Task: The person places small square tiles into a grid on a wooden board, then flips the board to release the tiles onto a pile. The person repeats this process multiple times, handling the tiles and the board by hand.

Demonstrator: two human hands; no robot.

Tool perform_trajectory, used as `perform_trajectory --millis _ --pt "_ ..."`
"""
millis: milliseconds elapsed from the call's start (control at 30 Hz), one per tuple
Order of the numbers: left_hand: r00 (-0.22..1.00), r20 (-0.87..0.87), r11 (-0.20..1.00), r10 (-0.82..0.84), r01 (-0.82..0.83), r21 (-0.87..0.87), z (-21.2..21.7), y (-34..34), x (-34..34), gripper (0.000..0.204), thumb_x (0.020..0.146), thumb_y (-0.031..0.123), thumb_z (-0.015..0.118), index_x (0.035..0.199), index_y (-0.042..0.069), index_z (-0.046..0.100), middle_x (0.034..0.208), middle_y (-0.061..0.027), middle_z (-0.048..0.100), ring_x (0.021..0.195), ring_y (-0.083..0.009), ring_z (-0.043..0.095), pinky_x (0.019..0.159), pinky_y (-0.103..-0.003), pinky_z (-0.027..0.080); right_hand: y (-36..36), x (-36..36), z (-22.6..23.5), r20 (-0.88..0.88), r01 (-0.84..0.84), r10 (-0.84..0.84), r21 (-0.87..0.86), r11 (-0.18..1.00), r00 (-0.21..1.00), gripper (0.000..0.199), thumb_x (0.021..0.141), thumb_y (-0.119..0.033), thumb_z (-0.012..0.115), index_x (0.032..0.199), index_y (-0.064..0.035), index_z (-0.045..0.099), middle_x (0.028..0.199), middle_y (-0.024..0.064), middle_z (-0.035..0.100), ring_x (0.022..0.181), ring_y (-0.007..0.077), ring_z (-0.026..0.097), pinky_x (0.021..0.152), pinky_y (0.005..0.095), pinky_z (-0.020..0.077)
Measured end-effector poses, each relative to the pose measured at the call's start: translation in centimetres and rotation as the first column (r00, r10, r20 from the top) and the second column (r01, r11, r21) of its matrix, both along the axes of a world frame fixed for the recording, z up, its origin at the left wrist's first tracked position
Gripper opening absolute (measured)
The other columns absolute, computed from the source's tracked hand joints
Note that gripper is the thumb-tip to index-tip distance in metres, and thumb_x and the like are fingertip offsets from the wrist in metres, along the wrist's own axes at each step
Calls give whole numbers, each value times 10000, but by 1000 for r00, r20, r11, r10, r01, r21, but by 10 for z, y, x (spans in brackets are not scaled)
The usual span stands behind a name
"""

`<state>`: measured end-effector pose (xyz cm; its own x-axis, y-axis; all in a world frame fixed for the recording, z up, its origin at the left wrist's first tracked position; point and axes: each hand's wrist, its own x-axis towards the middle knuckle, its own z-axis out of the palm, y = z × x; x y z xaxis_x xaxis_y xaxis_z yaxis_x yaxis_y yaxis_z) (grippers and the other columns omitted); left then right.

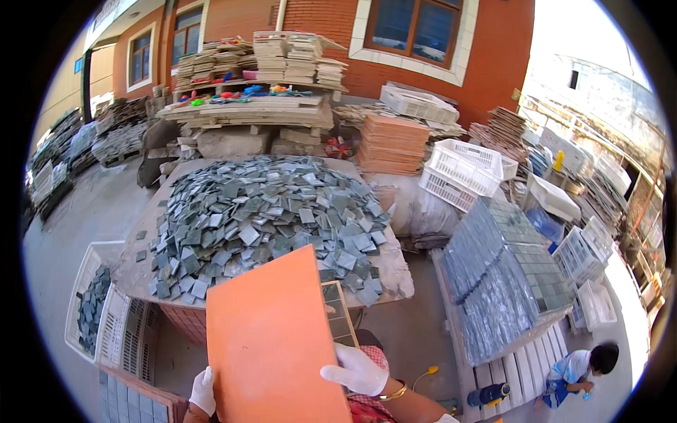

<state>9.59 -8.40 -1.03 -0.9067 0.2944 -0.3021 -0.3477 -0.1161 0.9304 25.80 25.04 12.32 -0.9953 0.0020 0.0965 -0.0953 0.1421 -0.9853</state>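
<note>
A flat orange board [271, 331] is held up in front of me, tilted. My left hand [203, 392] in a white glove grips its lower left edge. On its right edge my right hand [357, 371], also gloved and with a gold bracelet at the wrist, is closed around the side. Partly hidden behind the board is a wooden grid frame [337, 311] with dark squares in it. A large heap of loose grey-green square tiles [261, 204] covers the table [134, 264] just beyond.
At left stands a white plastic crate [76, 324] of tiles, with stacked tiles [134, 403] below. Wrapped tile blocks [504, 275] sit on a pallet [525, 356] at right, beside a dark bottle [488, 394] and a person [575, 374]. Orange boards [391, 144] are stacked behind.
</note>
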Motion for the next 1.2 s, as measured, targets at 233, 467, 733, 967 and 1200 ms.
perform_trajectory --millis 233,467,733,967,1200 --pt "979 183 989 -94 112 -93 -17 15 -7 498 950 399 530 1250 3 572 1227 -105 607 1109 -246 564 976 -373 453 29 -24 -52 144 254 -259 -846 468 955 586 994 -509 389 1315 -23 453 1163 90 616 952 183 626 840 305 499" --pt "973 -191 946 -127 61 -318 -5 1 8 421 978 410 504 890 21 640 827 11 623 735 -94 525 653 -284 455 40 3 -35 -210 568 -528 330 754 823 222 935 -220 507 852 -34 597 745 136 575 679 297 580 631 368 460" --pt "984 -149 939 -96 40 -342 13 -7 17 334 952 340 550 800 48 607 739 45 542 691 -74 454 617 -280 417 90 67 -61 -55 456 -744 819 348 666 614 872 -355 633 1382 -100 404 1305 233 471 1101 392 541 899 438 475" --pt "961 -52 924 -271 244 -293 0 -28 12 235 921 226 536 917 5 615 842 14 578 763 -88 520 702 -270 457 11 72 -69 328 360 -394 162 919 859 386 939 -333 532 1150 -13 584 989 180 643 986 242 617 887 368 442" --pt "980 -46 972 -194 186 -146 26 30 22 182 910 181 549 899 9 604 824 27 570 765 -77 508 687 -253 441 51 52 -115 172 467 -542 337 817 823 353 925 -343 509 964 -3 598 852 198 630 791 360 601 698 433 456"
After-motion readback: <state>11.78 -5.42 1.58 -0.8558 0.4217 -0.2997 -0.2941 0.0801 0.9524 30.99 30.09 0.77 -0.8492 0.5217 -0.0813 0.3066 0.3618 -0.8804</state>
